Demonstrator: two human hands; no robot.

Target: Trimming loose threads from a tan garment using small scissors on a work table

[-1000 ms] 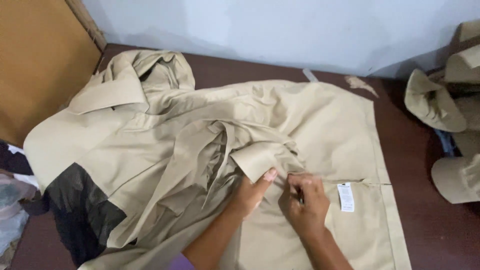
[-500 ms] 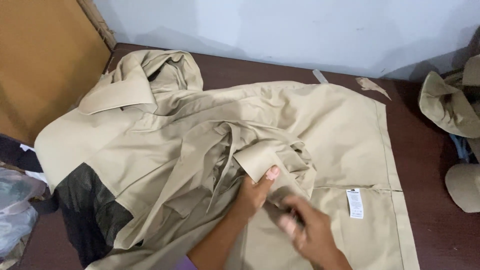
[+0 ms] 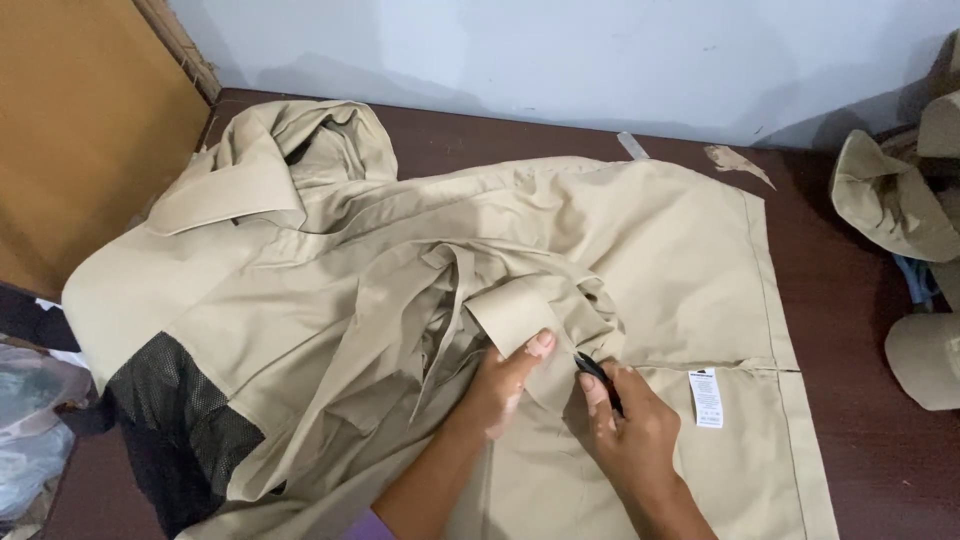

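Note:
A beige jacket (image 3: 640,240) with a black mesh lining (image 3: 170,420) lies spread over a dark brown table (image 3: 860,350). My left hand (image 3: 505,375) presses its thumb on a folded cuff-like flap (image 3: 515,310) at the garment's middle. My right hand (image 3: 625,425) is closed round a small black tool (image 3: 598,378), its tip against the fabric just right of the flap. A white care label (image 3: 706,397) is sewn on the seam to the right of my right hand.
More beige fabric pieces (image 3: 895,210) are piled at the table's right edge. A wooden board (image 3: 80,130) leans at the left against the pale wall (image 3: 560,50). A clear plastic bag (image 3: 35,430) sits at the lower left. Scraps (image 3: 735,160) lie near the wall.
My right hand has shifted a little down and left, bringing the black tool to the fabric beside the flap. My left thumb stays on the flap. The view has drifted slightly.

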